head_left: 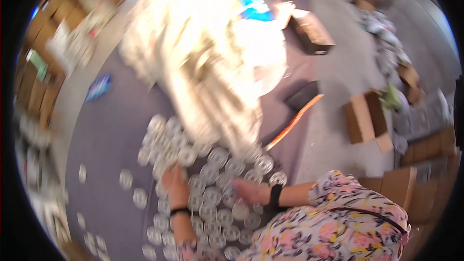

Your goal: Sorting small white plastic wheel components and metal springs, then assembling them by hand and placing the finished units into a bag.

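Many clear, round plastic discs (212, 195) lie spread over a grey-covered table (111, 130). My left hand (175, 180) reaches to the lower edge of a denser heap of these discs (166, 140). Its fingers are bent down among them and too blurred to show a hold. To its right, my right hand (249, 192) points leftward over the discs, low and close to them. Motion smears its fingertips, so I cannot tell whether a disc is between them. A dark band circles each wrist.
A big pale sack (198, 58) bulges over the table beyond the discs. Near it are an open dark box (311, 33), a black item (303, 95), an orange strip (295, 122) and a blue packet (99, 88). A cardboard box (366, 116) stands on the floor at right.
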Tool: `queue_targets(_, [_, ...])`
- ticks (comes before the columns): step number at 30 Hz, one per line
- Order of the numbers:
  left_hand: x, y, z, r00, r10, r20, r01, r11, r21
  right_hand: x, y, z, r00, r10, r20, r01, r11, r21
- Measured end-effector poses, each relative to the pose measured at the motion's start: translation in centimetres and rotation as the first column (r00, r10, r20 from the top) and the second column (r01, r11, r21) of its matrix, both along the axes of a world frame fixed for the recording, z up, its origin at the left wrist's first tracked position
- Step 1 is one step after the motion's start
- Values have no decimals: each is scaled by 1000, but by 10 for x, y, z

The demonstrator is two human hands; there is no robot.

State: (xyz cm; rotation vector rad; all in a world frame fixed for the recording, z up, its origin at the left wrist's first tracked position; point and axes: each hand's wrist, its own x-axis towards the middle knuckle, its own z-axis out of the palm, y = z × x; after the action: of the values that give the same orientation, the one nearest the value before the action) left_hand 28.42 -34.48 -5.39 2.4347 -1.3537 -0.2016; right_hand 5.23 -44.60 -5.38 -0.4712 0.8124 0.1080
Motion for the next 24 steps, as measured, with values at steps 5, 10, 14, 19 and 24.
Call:
queue_targets(5, [0, 29, 35, 972, 234, 31, -219, 943, -250, 12, 6, 15, 987, 108, -120, -93, 988, 123])
queue_targets(10, [40, 68, -30, 633, 600, -490, -772, 543, -332, 21, 26, 1, 996, 64, -58, -51, 978, 204])
queue_targets(14, [28, 81, 26, 533, 575, -621, -835, 478, -274, 35, 40, 2, 968, 167, -190, -132, 974, 185])
queue_targets(19, [44, 111, 10, 753, 637, -164, -654, 752, -80, 42, 46, -17, 976, 216, -21, -210, 965, 155])
queue_targets(24, [6, 94, 50, 704, 457, -544, -600, 792, -111, 49, 43, 7, 967, 243, -75, -229, 960, 161])
